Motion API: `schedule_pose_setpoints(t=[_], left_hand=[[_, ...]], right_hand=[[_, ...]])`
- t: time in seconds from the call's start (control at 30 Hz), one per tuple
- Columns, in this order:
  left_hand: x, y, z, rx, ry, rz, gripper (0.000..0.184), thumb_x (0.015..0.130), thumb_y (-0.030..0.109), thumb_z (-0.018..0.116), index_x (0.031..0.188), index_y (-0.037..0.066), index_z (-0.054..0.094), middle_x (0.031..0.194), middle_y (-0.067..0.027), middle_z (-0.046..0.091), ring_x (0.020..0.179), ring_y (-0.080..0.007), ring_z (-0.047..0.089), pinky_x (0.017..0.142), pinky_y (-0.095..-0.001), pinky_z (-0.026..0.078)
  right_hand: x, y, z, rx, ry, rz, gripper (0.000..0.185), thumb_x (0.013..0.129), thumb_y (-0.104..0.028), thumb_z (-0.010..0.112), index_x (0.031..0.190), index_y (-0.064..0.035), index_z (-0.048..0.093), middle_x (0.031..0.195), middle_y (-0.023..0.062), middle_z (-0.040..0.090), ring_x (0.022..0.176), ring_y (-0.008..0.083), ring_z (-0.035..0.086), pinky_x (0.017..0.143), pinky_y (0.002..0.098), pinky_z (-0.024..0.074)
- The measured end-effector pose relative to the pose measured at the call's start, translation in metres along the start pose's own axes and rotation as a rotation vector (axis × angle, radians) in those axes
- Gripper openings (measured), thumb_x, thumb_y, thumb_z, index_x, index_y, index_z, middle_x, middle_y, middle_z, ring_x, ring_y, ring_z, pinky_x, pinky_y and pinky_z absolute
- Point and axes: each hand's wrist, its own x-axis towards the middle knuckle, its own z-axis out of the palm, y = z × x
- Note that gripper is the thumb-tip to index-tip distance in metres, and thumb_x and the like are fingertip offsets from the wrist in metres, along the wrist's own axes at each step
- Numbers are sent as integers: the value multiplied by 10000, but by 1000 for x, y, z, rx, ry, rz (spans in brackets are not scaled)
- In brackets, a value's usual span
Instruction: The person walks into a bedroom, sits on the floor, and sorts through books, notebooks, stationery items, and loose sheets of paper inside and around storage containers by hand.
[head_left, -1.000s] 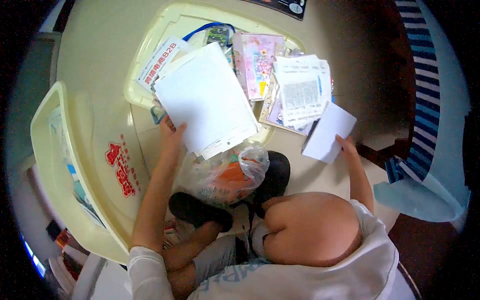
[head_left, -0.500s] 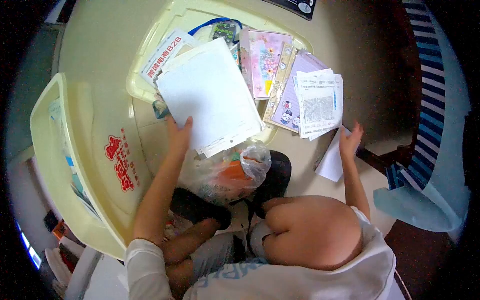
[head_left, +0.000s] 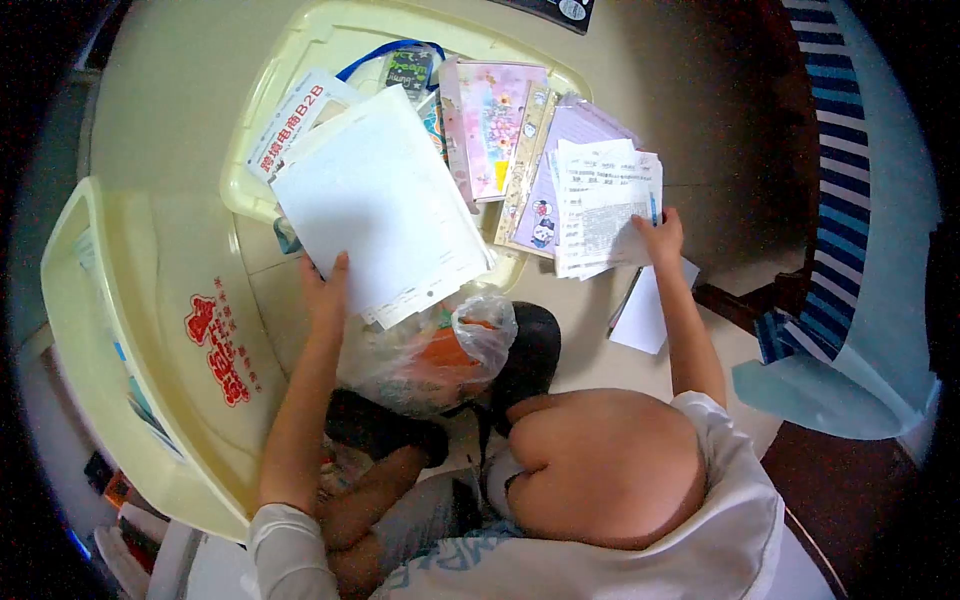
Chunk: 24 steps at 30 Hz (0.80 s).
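Note:
My left hand grips the lower left edge of a stack of white papers, thumb on top. At the right, my right hand pinches the right edge of some printed sheets. These sheets partly cover a purple notepad with cartoon figures. Below my right hand, a white pad lies on the floor, partly hidden by the wrist. A pink floral notebook rests between the two paper piles.
A pale yellow lid lies under the papers. The yellow bin stands at the left. A plastic bag with something orange sits near my feet. Striped fabric hangs at the right.
My right hand has let go of the white pad, leaving it on the floor, and has moved up to take hold of the printed sheets. My left hand keeps hold of the white stack.

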Motion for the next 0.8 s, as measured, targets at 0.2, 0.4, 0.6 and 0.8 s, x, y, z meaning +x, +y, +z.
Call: schedule_pose_setpoints(t=[0.2, 0.4, 0.6, 0.8], left_hand=[[-4, 9, 3, -69, -24, -13, 410, 732, 122, 552, 1055, -31, 350, 1001, -134, 469, 901, -187, 456, 783, -280, 355], [-3, 6, 2, -68, -43, 13, 402, 738, 125, 546, 1052, -27, 348, 987, -133, 467, 883, -186, 457, 775, -279, 358], [-10, 19, 5, -37, -16, -40, 414, 740, 136, 547, 1058, -28, 339, 999, -123, 458, 908, -185, 439, 797, -284, 339], [-3, 3, 1, -114, -91, 24, 433, 740, 126, 545, 1075, -31, 320, 1034, -126, 435, 949, -187, 416, 822, -287, 321]], right_hand=[[-32, -29, -9, 827, -494, 190, 361, 671, -102, 612, 977, 20, 464, 886, 87, 555, 773, 166, 537, 650, 277, 442], [-41, -52, -9, 969, -449, 18, 320, 714, -46, 557, 1012, -14, 445, 910, 74, 552, 793, 135, 530, 706, 250, 421], [-47, -83, -27, 1015, -466, -97, 286, 719, -43, 551, 989, -15, 460, 908, 69, 556, 791, 128, 527, 715, 252, 415], [-49, -94, -32, 1054, -472, -100, 246, 717, -31, 547, 954, -12, 483, 895, 69, 560, 779, 124, 529, 705, 250, 419]])
